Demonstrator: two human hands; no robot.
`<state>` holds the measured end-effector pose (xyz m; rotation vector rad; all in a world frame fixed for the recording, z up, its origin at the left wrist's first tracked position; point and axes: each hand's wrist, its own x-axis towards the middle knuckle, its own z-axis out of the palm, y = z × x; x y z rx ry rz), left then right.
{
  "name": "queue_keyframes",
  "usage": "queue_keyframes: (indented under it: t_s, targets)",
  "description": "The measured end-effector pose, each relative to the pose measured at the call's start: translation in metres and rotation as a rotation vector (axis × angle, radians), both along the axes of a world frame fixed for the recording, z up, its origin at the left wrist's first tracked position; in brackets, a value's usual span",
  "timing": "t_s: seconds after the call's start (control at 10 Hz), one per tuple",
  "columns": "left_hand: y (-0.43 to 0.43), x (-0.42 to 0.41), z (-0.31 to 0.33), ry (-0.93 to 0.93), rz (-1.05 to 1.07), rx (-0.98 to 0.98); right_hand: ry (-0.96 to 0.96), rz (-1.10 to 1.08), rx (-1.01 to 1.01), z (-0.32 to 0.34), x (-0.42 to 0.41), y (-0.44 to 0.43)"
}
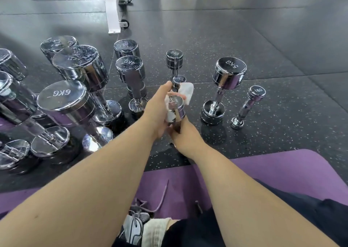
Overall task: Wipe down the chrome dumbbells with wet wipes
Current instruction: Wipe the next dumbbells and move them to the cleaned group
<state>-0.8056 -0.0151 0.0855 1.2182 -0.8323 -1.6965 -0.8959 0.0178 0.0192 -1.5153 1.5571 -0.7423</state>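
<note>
My right hand [185, 138] grips the small dumbbell [176, 106] upright by its handle, so my left hand [158, 113], clutching the wipe [187, 92], can reach around its top end.

"6KG" stamped on top of the large dumbbell [62, 94], front left. "4KG" on the middle dumbbell [129, 63]. Over to the right, "5KG" on the upright dumbbell [231, 64], "1KG" on the smallest dumbbell [257, 90]. Other markings too blurred to read.

Leftmost dumbbells [9, 96] partly beyond the left edge
</note>
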Motion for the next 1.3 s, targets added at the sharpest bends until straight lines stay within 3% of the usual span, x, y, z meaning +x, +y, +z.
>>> queue_keyframes:
  t_s: [0.1, 0.2, 0.3, 0.4, 0.5, 0.6, 0.7, 0.8, 0.9, 1.0, 1.1, 1.2, 1.3]
  targets:
    - [0.010, -0.029, -0.016, -0.224, 0.230, -0.155, 0.108, 0.001, -0.024, 0.000, -0.006, -0.004]
    - [0.014, -0.045, -0.030, -0.782, 0.236, -0.608, 0.172, 0.019, -0.123, -0.002, -0.015, -0.004]
    - [-0.006, -0.032, -0.037, -1.124, 0.147, -1.067, 0.422, 0.100, -0.197, 0.000, -0.018, 0.000]
    - [-0.030, -0.020, -0.018, -1.427, -0.128, -1.485, 0.166, -0.040, -0.040, 0.001, -0.018, -0.005]
    - [-0.036, -0.027, 0.024, -1.838, -0.814, -1.249, 0.164, -0.028, 0.008, 0.005, -0.015, -0.006]
    - [-0.037, -0.039, 0.046, -1.979, -0.952, -0.855, 0.196, 0.028, -0.014, 0.006, -0.010, -0.003]
    - [-0.045, -0.037, 0.053, -1.891, -1.088, -0.550, 0.159, 0.050, -0.042, 0.005, -0.004, 0.001]
    - [-0.055, -0.012, 0.050, -1.313, -0.926, -0.179, 0.167, 0.050, -0.033, 0.002, -0.001, 0.004]
    - [-0.048, 0.011, 0.034, -0.686, -0.650, 0.015, 0.169, 0.019, -0.022, 0.001, 0.000, 0.007]
    - [-0.034, 0.006, 0.018, -0.266, -0.441, 0.054, 0.184, -0.031, -0.018, -0.003, -0.001, 0.008]
    - [-0.021, -0.008, 0.007, 0.020, -0.218, 0.017, 0.121, -0.108, 0.010, -0.004, -0.004, 0.010]
    - [0.002, -0.029, 0.002, -0.183, -0.052, -0.111, 0.067, -0.157, 0.016, -0.003, -0.010, 0.005]
    - [0.015, -0.040, -0.008, -0.599, -0.009, -0.346, 0.146, -0.081, 0.029, 0.000, -0.014, 0.001]
